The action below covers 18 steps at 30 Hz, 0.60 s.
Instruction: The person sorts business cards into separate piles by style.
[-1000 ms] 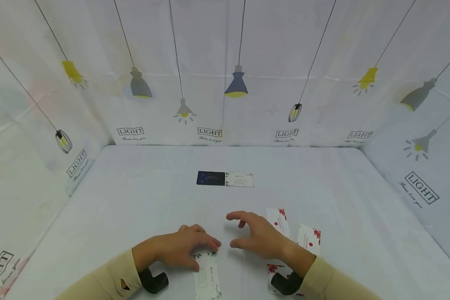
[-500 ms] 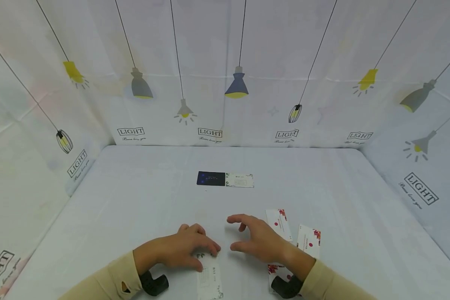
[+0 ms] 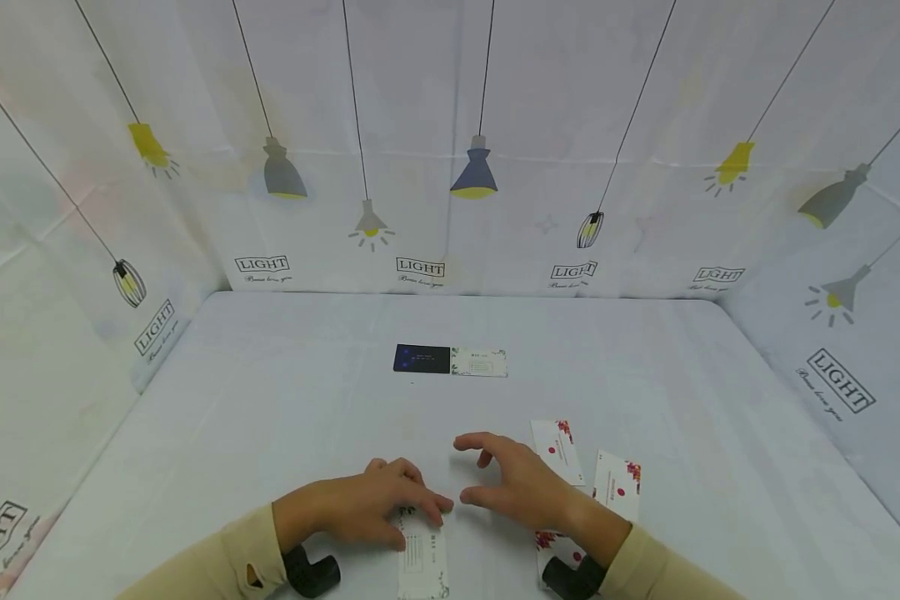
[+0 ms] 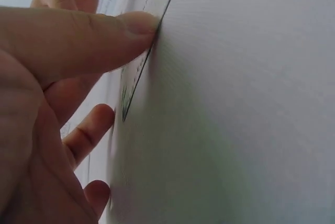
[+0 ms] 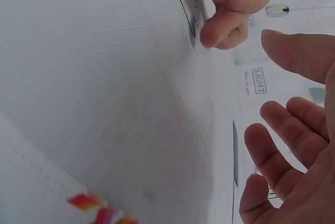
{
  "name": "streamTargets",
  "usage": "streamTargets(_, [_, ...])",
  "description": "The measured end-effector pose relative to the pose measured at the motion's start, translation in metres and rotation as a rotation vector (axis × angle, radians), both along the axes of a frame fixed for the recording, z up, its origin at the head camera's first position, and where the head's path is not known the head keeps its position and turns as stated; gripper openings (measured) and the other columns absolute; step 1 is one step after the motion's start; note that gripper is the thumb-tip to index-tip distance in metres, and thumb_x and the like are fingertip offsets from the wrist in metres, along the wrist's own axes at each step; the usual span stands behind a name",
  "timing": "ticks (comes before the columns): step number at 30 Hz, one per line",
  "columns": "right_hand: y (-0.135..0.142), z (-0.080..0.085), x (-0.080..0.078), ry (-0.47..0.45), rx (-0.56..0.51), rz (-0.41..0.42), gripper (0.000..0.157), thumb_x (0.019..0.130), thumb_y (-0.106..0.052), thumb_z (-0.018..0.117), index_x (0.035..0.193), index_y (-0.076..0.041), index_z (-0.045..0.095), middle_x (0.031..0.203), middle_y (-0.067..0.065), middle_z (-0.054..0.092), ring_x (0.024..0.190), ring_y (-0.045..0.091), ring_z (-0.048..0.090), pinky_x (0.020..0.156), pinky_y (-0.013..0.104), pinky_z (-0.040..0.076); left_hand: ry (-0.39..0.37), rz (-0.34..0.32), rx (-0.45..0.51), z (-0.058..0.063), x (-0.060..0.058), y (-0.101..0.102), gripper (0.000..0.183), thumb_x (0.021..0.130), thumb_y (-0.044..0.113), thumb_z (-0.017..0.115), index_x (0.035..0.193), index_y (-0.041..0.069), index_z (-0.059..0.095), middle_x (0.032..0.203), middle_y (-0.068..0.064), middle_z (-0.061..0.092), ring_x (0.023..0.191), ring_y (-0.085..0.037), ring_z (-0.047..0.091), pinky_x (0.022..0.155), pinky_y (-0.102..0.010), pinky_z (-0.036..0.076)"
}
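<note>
A white business card (image 3: 423, 560) with a leaf print lies near the front of the white table. My left hand (image 3: 371, 506) spans its far end, thumb at the left edge and fingertips by the right edge. Up close in the left wrist view, the thumb (image 4: 131, 30) presses on the card's edge. To the right hovers my right hand (image 3: 521, 483), fingers relaxed and slightly bent, holding nothing. Under and around the right forearm lie white cards with red flowers (image 3: 557, 451), one partly covered by the wrist.
Farther back, a dark blue card (image 3: 422, 359) and a white leaf-print card (image 3: 479, 362) lie side by side, edges meeting. A cloth (image 3: 450, 225) printed with lamps rises along the table's back and sides. Each wrist wears a black mount (image 3: 311, 572).
My left hand has slid slightly right and toward the front, and the leaf-print business card has shifted right with it. The right hand stays almost where it was.
</note>
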State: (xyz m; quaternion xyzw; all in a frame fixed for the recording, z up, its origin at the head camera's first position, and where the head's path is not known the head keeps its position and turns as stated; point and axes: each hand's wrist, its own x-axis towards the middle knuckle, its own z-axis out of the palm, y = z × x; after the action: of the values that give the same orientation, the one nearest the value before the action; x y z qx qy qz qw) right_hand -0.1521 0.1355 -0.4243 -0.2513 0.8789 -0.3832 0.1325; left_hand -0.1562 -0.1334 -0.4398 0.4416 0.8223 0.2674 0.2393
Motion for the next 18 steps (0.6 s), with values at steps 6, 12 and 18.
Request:
streamTargets(6, [-0.0004,-0.0011,0.0005,-0.002,-0.002,0.002,0.058,0.09,-0.027,0.077,0.141,-0.013,0.053,0.136,-0.005,0.058,0.108,0.017,0.054,0.088,0.04,0.049,0.049,-0.016,-0.043,0.0034,-0.0027,0.0022,0.044,0.083,0.018,0.08,0.122,0.034,0.069,0.136,0.03,0.052,0.119,-0.007,0.038,0.093,-0.038,0.03])
streamTargets(12, [0.0,-0.0007,0.0007,0.01,0.003,0.002,0.059,0.089,-0.028,0.077,0.141,-0.013,0.053,0.136,-0.004,0.058,0.107,0.017,0.055,0.088,0.041,0.049,0.073,0.086,-0.071,0.0039,-0.0032,0.003,0.044,0.08,0.031,0.085,0.12,0.033,0.068,0.122,0.027,0.058,0.117,-0.011,0.04,0.094,-0.044,0.029])
streamTargets(18, [-0.0015,0.0004,0.0019,0.001,-0.004,0.004,0.06,0.088,-0.028,0.078,0.14,-0.012,0.054,0.135,-0.004,0.059,0.107,0.019,0.055,0.088,0.042,0.048,0.217,0.125,-0.085,0.0062,-0.0006,0.0047,0.043,0.075,0.042,0.087,0.11,0.029,0.066,0.108,0.024,0.056,0.109,-0.009,0.042,0.089,-0.039,0.029])
